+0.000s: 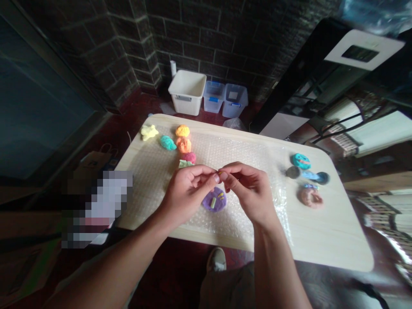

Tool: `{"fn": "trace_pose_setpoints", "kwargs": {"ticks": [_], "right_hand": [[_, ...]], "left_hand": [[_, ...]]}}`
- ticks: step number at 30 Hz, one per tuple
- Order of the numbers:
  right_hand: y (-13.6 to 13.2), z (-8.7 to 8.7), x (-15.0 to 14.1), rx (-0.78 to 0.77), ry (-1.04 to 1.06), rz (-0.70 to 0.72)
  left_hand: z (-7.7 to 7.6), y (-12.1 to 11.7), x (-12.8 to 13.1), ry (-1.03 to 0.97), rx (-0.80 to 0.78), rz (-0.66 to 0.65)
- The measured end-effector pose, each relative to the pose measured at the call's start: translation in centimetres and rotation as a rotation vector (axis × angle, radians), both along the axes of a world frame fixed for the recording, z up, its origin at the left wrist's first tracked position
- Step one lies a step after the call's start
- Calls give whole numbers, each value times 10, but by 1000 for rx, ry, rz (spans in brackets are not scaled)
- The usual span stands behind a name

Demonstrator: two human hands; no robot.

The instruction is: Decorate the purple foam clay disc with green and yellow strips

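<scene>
Just above the table, my left hand [188, 185] and my right hand [247, 184] meet fingertip to fingertip. Both are closed in a pinch on a tiny yellow bit of modelling clay [220, 172], mostly covered by the fingers. Beneath them lies a flat purple clay disc [219, 204], partly hidden by my left hand. A short pale green clay strip [213, 202] and small yellow clay pieces [220, 195] rest on the disc. Behind my left hand are lumps of pale green clay [186, 163], dark pink clay [189, 157], orange clay [183, 145] and yellow-orange clay [183, 130].
Bubble wrap [238, 156] covers much of the wooden table [334, 240]. Teal clay [168, 142] and pale yellow clay [148, 132] lie far left. At right sit a teal piece [301, 161], a dumbbell-shaped piece [309, 175] and a pinkish piece [310, 197]. Bins [187, 86] stand beyond.
</scene>
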State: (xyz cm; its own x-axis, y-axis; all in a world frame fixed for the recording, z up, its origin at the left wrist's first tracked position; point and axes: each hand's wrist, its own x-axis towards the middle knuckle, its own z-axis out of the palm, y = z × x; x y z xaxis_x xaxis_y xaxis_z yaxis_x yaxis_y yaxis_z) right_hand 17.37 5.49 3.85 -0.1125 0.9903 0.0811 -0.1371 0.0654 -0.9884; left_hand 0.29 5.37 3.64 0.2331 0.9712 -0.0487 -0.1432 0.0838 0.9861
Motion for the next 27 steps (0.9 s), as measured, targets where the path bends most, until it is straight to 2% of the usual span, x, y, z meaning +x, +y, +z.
{"fn": "trace_pose_setpoints", "kwargs": {"ticks": [7,18,27], "right_hand": [[1,0,0,-23,-8,-28],[2,-8,1,-71,20,-29],[2,-1,2,-48,-37,-39]], "left_hand": [[-1,0,3,17,21,6],[2,0,4,67,29,88],[-1,-2,2,28,21,59]]}}
